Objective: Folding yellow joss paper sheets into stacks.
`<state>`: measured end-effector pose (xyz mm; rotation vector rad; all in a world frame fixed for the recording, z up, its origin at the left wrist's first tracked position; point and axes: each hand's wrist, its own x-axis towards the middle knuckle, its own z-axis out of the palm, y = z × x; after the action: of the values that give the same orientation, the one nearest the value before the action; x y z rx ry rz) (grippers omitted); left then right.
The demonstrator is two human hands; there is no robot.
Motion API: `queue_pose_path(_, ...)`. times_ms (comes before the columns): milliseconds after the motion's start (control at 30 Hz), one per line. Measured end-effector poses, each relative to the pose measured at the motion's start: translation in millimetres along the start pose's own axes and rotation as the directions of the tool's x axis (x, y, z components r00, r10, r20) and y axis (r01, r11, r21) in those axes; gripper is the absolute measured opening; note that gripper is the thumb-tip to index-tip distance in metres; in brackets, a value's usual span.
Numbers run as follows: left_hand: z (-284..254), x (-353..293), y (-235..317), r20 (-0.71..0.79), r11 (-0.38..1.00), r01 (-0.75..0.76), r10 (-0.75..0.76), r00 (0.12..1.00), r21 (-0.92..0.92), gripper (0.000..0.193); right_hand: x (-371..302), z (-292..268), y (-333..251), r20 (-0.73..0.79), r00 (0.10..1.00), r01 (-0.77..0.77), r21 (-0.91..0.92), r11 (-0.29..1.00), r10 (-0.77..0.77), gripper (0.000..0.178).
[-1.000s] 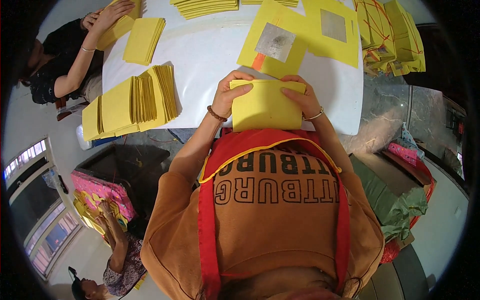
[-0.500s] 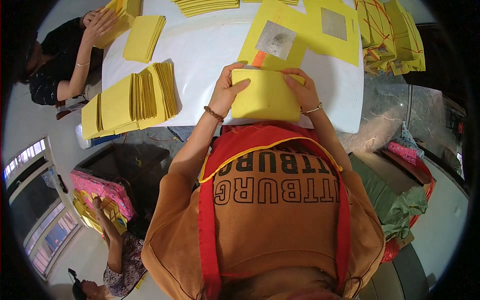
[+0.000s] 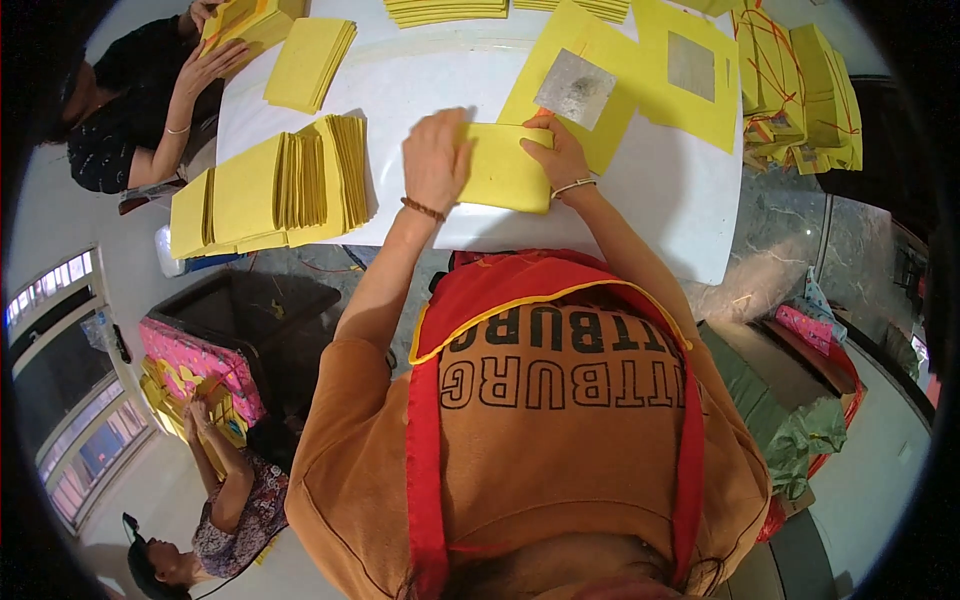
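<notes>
A folded yellow paper [image 3: 505,168] lies on the white table [image 3: 660,205] in front of me. My left hand [image 3: 435,158] presses flat on its left end. My right hand [image 3: 560,160] pinches its right edge, near the top corner. Just beyond lies a flat yellow sheet with a silver foil square [image 3: 577,88], and a second such sheet [image 3: 692,70] lies to its right.
A fanned stack of folded yellow papers [image 3: 270,190] sits at the table's left edge, with a smaller pile [image 3: 310,60] behind it. Tied yellow bundles [image 3: 795,95] stand at the right. Another person's hands [image 3: 215,65] work at the far left. A person sits on the floor below left [image 3: 215,500].
The folded yellow paper has gone from my chest forward onto the table. My left hand now lies flat on it and my right hand grips its right edge.
</notes>
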<state>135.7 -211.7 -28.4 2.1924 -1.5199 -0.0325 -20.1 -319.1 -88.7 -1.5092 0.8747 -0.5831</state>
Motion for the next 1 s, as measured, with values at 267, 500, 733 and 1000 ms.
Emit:
queue_pose_path(267, 23.1, -18.4, 6.1, 0.238, 0.932, -0.354, 0.328, 0.914, 0.076, 0.059, -7.6, 0.5, -18.3, 0.019, 0.999, -0.031, -0.125, 0.992, 0.034, 0.029)
queue_pose_path(500, 25.9, -19.1, 3.2, 0.314, 0.925, -0.360, 0.309, 0.898, 0.119, 0.055, -39.0, 16.1, -56.8, 0.216, 0.827, 0.507, -0.687, 0.521, -0.519, 0.037)
queue_pose_path(733, 22.1, -12.9, -9.8, 0.282, 0.963, -0.175, 0.230, 0.931, -0.206, 0.046, -45.3, 27.7, -37.6, 0.357, 0.835, 0.529, -0.727, 0.438, -0.418, 0.047)
queue_pose_path(1000, 5.4, -20.5, -10.3, 0.391, 0.951, -0.296, 0.242, 0.888, 0.084, 0.066, -42.6, 32.5, -34.4, 0.332, 0.864, 0.488, -0.740, 0.464, -0.378, 0.051)
